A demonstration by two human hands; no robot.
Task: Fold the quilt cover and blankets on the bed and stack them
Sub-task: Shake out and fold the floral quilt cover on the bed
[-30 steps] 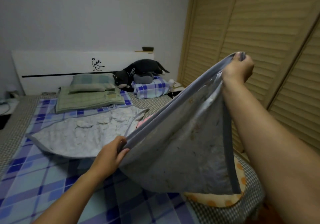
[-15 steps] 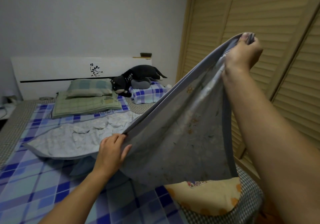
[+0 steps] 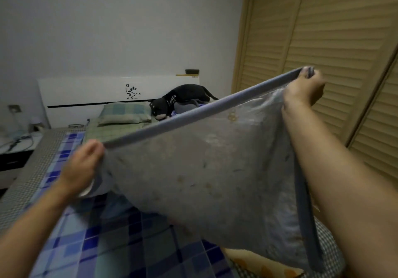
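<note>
Hands hold a grey blanket (image 3: 211, 170) stretched across the middle of the frame, above the bed (image 3: 32, 170). At the left, the left hand (image 3: 83, 165) grasps one corner of the piped edge, thumb on top; at the upper right, the right hand (image 3: 305, 90) pinches the other corner, raised higher, so the edge slants upward to the right. The cloth hangs in a slack sheet (faint printed marks show on it) over a blue checked sheet (image 3: 112, 245) at the bottom. Behind, near the white headboard (image 3: 86, 90), lie a green pillow (image 3: 125, 113) and a black plush cat (image 3: 183, 96). Slatted wooden doors (image 3: 333, 30) fill the right side.
</note>
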